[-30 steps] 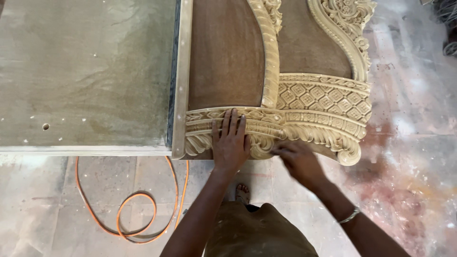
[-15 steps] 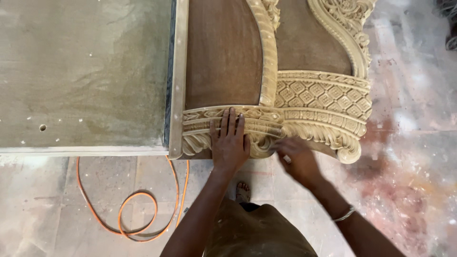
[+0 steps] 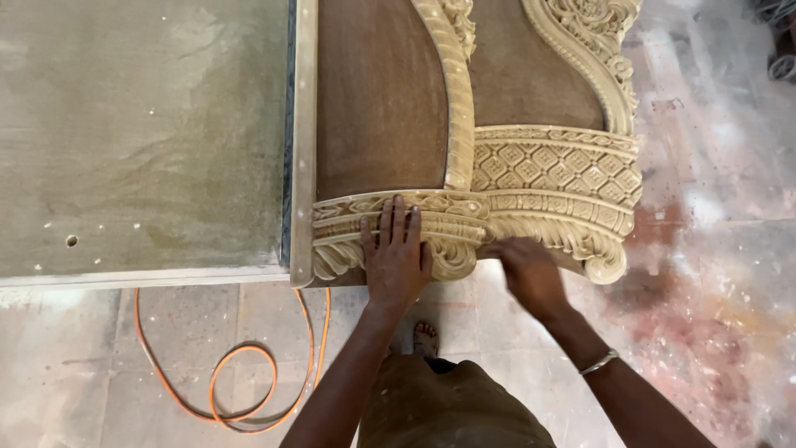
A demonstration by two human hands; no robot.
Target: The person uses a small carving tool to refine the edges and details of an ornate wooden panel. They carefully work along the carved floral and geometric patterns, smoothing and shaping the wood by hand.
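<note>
Left hand (image 3: 396, 257) pressed flat, fingers spread, on the carved wooden panel (image 3: 464, 224) hanging off the table (image 3: 149, 166) edge. Right hand (image 3: 526, 272) rubbing the lower carving (grip blurred, can't tell). Carving looks complete, still unpainted.

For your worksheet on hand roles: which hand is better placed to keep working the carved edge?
Probably the right hand: its fingertips meet the carved moulding at its lower edge, while the left hand lies flat, bracing it.

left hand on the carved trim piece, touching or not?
Touching. The head view shows the left hand lying palm-down, fingers spread flat on the carved trim at the panel's lower edge, with no gap visible.
</note>
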